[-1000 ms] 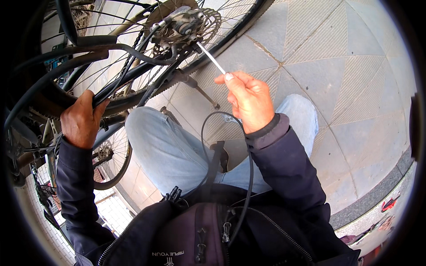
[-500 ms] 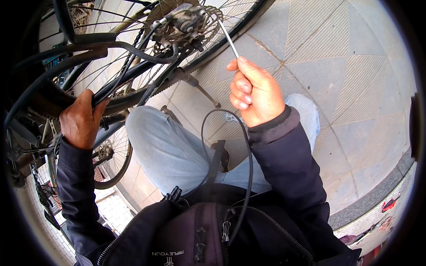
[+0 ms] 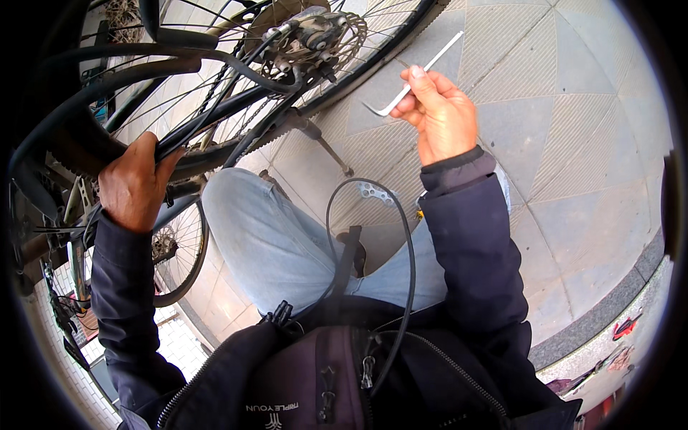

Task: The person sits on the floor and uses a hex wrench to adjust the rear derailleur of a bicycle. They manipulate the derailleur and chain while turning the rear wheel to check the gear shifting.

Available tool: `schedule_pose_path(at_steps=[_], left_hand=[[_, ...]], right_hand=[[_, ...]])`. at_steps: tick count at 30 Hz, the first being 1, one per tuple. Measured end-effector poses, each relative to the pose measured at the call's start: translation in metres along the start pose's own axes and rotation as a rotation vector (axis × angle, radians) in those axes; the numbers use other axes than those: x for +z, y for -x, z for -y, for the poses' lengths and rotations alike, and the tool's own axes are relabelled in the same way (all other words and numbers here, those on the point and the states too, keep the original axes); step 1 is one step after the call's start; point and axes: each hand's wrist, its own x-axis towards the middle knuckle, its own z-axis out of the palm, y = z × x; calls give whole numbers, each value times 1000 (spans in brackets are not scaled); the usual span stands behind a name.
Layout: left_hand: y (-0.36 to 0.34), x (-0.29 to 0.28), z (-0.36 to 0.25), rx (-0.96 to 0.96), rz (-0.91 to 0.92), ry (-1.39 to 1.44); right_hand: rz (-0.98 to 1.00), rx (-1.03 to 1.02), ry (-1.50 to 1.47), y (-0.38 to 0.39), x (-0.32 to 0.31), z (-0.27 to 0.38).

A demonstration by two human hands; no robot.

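Observation:
My right hand (image 3: pixel 446 120) pinches a silver L-shaped hex key (image 3: pixel 443 51) between thumb and fingers, above the paving. Its long arm points up and to the right, while the short bent end shows left of the fingers. The key is apart from the bicycle's disc brake caliper (image 3: pixel 315 34) and brake rotor (image 3: pixel 356 36), which lie to its left. My left hand (image 3: pixel 132 185) is closed round a dark bicycle frame tube (image 3: pixel 215 120) with black cables along it. Its fingertips are hidden behind the tube.
A kickstand (image 3: pixel 331 152) reaches down from the bicycle to the paving (image 3: pixel 573 158). Between my jeans-clad knees lies a perforated metal plate (image 3: pixel 376 192). A black cord (image 3: pixel 410 265) loops up from my bag (image 3: pixel 301 373). Another wheel (image 3: pixel 193 261) stands at left.
My right hand has moved right, away from the brake rotor. The hex key has turned, so its tip points up right and its bent end shows. The left hand keeps its grip.

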Motion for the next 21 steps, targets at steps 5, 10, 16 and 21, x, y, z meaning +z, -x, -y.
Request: schedule_pose_path(at_steps=[5, 10, 16, 21], left_hand=[[0, 1, 0, -13, 0, -1], [0, 0, -2, -16, 9, -16], [-1, -2, -3, -17, 12, -17], [-1, -1, -3, -7, 5, -15]], right_hand=[[-2, 57, -169, -11, 17, -13], [-52, 117, -284, -21, 20, -25], [4, 151, -342, -27, 27, -27], [-14, 139, -343, -30, 30, -29]])
